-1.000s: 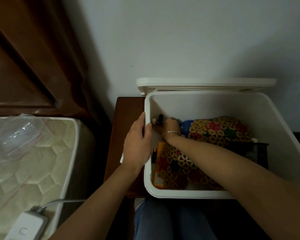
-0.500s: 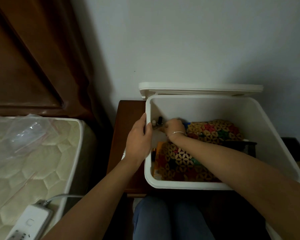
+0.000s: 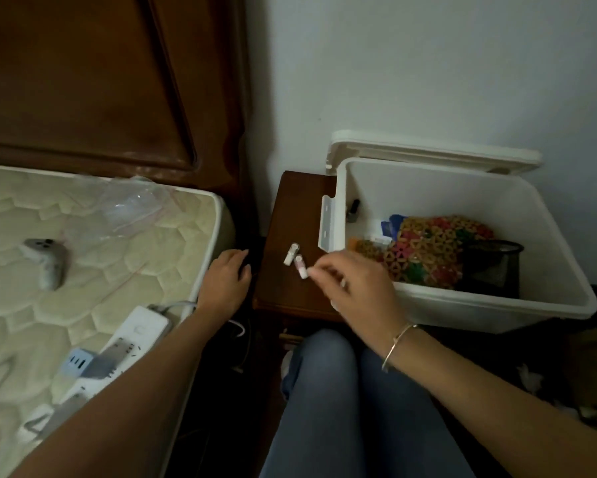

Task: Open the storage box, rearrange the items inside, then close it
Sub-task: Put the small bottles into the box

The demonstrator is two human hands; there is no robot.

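Nearest the camera, the person's jeans-clad knees (image 3: 341,408) sat below both forearms. At nine o'clock of them a white power strip (image 3: 136,331) lay on the mattress (image 3: 83,270).

The left hand (image 3: 226,284) had let go of the box's left rim, which it gripped half a second before. It lay slack at the mattress edge with loose fingers, holding nothing.

The right hand (image 3: 355,288) had come out of the box's far-left corner. It hung over the nightstand (image 3: 290,208) with its fingers curled. Thumb and forefinger appeared to pinch the near end of a pink-capped tube (image 3: 302,270) that touched the wood. It could not be told for certain whether the grip had already loosened.

A second white tube (image 3: 291,254) lay just beside it, at eleven o'clock. Neither tube had been on the nightstand earlier.

The storage box (image 3: 497,305) stood at two o'clock of that hand, on the nightstand's right part. It held a dark bottle (image 3: 353,210), a woven mat (image 3: 435,250) and a black mesh holder (image 3: 493,263). Its lid (image 3: 428,151) leaned open against the wall at twelve o'clock.

By my judgement, small items were being taken out to make room. That placed the rearranging midway, with closing far off.
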